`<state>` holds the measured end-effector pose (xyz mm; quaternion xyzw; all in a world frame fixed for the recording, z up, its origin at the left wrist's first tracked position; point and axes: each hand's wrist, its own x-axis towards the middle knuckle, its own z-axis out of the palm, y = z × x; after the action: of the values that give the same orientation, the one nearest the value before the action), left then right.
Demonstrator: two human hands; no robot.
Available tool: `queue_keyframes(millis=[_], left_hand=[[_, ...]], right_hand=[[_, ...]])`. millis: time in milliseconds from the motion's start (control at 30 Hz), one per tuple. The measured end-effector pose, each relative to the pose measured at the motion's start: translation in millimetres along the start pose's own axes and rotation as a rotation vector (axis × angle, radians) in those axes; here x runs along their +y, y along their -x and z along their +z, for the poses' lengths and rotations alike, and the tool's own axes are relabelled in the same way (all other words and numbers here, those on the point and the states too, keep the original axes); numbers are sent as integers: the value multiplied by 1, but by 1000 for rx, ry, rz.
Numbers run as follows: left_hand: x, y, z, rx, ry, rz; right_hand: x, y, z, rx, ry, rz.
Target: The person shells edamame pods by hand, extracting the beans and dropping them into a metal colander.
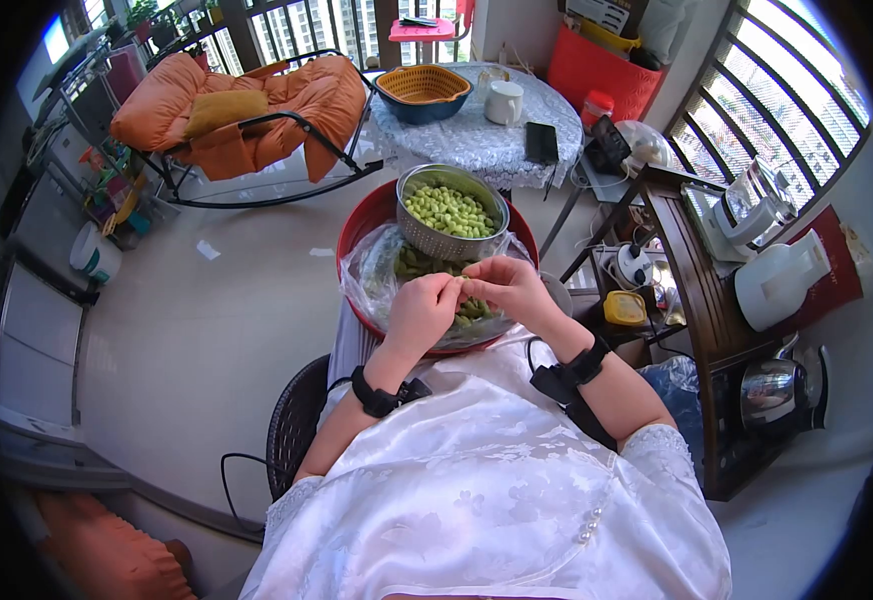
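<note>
My left hand (424, 310) and my right hand (513, 291) meet over the plastic bag, their thumbs and fingertips pinched together. Between them is a small green bean pod, mostly hidden by the fingers. Below and around the hands, green bean pods (473, 311) lie in the clear plastic bag (370, 268). Just beyond the fingers, a perforated metal colander (447, 243) rests tilted toward me, filled with shelled green beans (449, 211). A large red basin (354, 228) holds both the bag and the colander.
A round table (437, 143) with a lace cloth stands ahead, bearing an orange basket (423, 84), a white mug (504, 103) and a dark phone (542, 143). An orange rocking chair (247, 120) is at far left. A wooden shelf (692, 270) with a white kettle (782, 280) stands close on my right.
</note>
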<state>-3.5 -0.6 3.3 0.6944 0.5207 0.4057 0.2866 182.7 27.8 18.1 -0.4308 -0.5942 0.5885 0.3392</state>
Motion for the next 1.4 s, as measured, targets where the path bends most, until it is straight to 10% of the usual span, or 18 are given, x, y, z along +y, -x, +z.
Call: queue_keyframes(millis=[833,1400], left_hand=[[5,1,1,108,55,21],[1,0,1,169,32,-56]], right_hand=[[-3,-1,-3,1,-11,36],[-14,0,6,134,404,-394]])
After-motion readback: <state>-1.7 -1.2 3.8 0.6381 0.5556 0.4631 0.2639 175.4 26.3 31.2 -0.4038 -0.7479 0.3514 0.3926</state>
